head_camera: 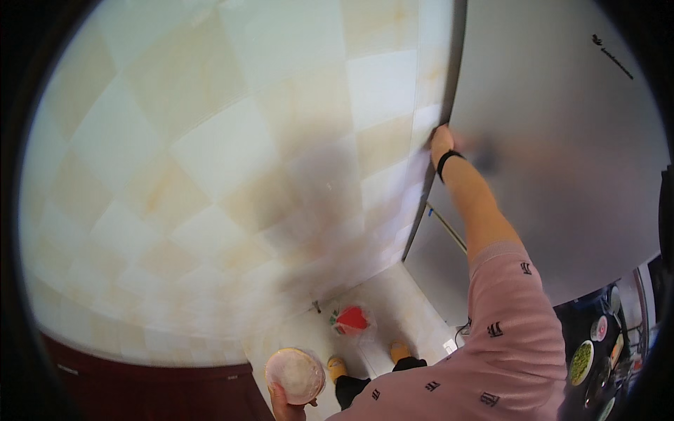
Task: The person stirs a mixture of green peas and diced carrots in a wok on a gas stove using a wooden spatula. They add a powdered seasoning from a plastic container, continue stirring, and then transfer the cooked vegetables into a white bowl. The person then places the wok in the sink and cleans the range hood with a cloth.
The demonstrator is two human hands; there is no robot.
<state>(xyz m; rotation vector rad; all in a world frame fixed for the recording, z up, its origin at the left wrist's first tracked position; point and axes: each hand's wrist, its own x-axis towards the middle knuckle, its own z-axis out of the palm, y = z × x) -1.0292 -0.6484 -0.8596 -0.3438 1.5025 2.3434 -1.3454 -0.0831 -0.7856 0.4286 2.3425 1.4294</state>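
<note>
In my left hand (287, 404) I hold a round bowl (295, 374) whose top looks covered with clear film; its contents are blurred and pale. The thumb presses on its rim, low in the view. My right arm reaches far forward to a tall grey refrigerator (547, 173). There my right hand (443, 141), with a black band at the wrist, grips the left edge of the upper door beside the tiled wall. Its fingertips are hidden at that edge. Below the hand, a pale seam separates the upper door from the lower door (436, 263), which appears shut.
A checkered tile wall (221, 173) rises close on the left. On the floor lies a clear plastic bag with something red (352, 320), in front of my yellow slippers (337, 369). A dark red cabinet (158, 392) stands lower left. At right, a dark surface carries a dish of chopped greens (582, 363) and other dishes.
</note>
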